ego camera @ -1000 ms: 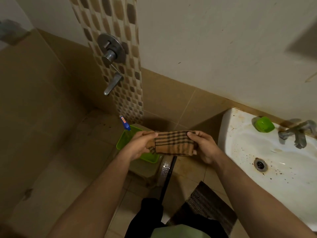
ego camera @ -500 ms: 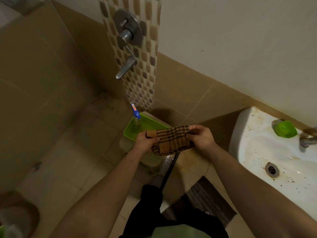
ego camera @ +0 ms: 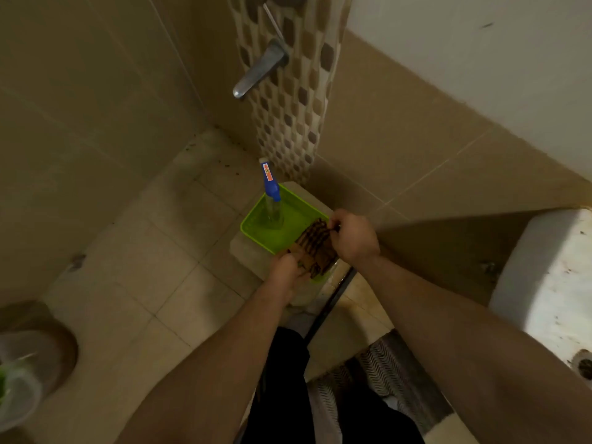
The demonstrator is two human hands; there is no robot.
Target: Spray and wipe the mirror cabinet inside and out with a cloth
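Left hand (ego camera: 286, 274) and right hand (ego camera: 352, 238) pinched the cloth (ego camera: 315, 248) ends, its length running diagonally over the tray's (ego camera: 253, 230) near edge; bottle (ego camera: 271, 200) upright at the far corner.

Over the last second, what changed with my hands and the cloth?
Both hands carried the checked cloth down and forward. It is now over the near corner of the green tray and less stretched out than before. The left hand and right hand still grip its ends, and nothing was let go. The spray bottle stayed upright in the tray.
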